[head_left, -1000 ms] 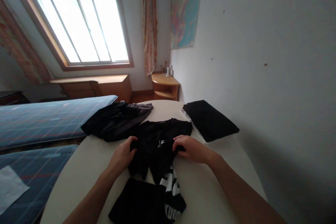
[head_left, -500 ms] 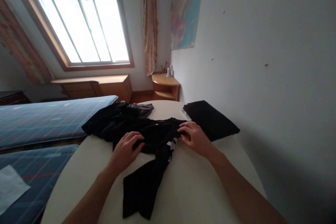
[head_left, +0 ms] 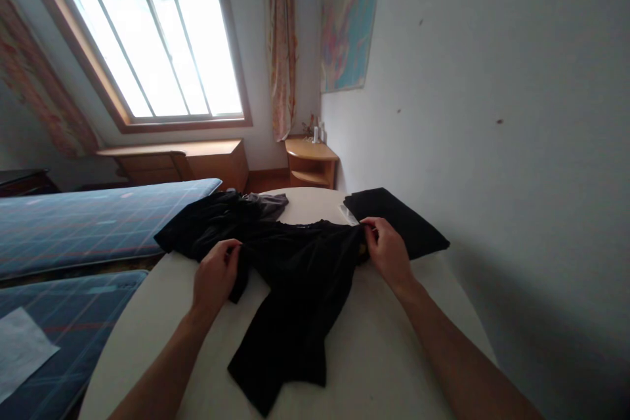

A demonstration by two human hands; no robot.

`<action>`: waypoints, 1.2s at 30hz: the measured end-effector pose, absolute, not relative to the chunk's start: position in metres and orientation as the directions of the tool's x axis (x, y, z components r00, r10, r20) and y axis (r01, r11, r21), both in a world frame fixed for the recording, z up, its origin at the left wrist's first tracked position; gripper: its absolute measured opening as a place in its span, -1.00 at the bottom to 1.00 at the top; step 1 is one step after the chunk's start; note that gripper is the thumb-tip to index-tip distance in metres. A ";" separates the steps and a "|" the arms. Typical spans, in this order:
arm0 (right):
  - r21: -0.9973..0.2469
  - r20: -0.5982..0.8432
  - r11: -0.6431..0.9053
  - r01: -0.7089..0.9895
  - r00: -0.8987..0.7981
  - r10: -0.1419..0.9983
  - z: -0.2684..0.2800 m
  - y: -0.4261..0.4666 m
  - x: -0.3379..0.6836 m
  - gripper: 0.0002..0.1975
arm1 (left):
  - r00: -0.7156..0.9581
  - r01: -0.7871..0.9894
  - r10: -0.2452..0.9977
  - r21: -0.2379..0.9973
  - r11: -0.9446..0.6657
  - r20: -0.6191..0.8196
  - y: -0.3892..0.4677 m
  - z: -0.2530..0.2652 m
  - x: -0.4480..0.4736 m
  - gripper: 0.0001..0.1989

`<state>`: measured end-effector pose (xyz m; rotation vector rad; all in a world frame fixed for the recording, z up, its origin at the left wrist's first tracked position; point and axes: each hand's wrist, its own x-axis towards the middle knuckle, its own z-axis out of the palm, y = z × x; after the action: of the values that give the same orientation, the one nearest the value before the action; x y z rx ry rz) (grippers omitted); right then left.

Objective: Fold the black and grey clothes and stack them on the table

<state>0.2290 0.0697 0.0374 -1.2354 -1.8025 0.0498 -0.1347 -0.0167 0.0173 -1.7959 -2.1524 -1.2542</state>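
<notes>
The black shirt (head_left: 300, 269) lies along the middle of the round bench (head_left: 388, 367), its neckline on the far side and its lower part narrowing toward the person into two uneven corners. At the shirt's upper left, the left hand (head_left: 215, 275) pinches the fabric near the shoulder, a sleeve drooping beneath. At its upper right corner, the right hand (head_left: 386, 251) pinches the cloth between thumb and fingers.

A dark clothing heap (head_left: 197, 226) sits just beyond the shirt's left shoulder; whether they touch is hard to tell. Right of the shirt, close behind the right hand, is a folded black cloth (head_left: 401, 216) with clear plastic (head_left: 348, 212) at its edge. Pale bench top shows on both sides of the shirt's lower part, out to the curved rim, giving room sideways there.
</notes>
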 end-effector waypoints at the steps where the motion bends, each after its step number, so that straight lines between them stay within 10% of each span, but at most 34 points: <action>1: -0.505 0.666 0.479 0.718 -0.029 0.745 0.038 0.071 0.233 -0.78 | -0.412 0.810 0.756 0.584 0.048 0.509 -0.016 0.018 -0.141 -0.72; 5: -0.475 0.678 0.498 0.725 -0.059 0.733 0.037 0.073 0.234 -0.71 | -0.519 0.734 0.729 0.670 0.113 0.446 -0.015 0.022 -0.147 -0.74; 15: -0.399 0.336 0.544 0.738 -0.435 0.836 0.037 0.053 0.217 -0.92 | -0.353 0.899 0.917 0.338 0.279 0.183 -0.028 0.017 -0.106 -0.60; 22: -0.343 0.179 0.605 0.719 -0.582 0.793 0.036 0.052 0.219 -0.82 | -0.283 0.821 0.915 0.566 0.077 0.286 -0.018 0.010 -0.118 -0.81; 30: -0.439 0.458 0.422 0.793 -0.206 0.865 0.044 0.063 0.232 -0.84 | -0.571 0.655 0.736 0.743 0.141 0.363 -0.008 0.014 -0.171 -0.57; 36: -0.349 0.572 0.437 0.829 -0.181 0.800 0.039 0.072 0.243 -0.77 | -0.416 0.773 0.783 0.634 0.037 0.463 0.001 -0.006 -0.178 -0.41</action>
<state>0.2427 0.0718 0.0389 -1.3680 -1.9812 -0.0527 -0.1777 0.0009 -0.0059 -1.7030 -2.2699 -1.3742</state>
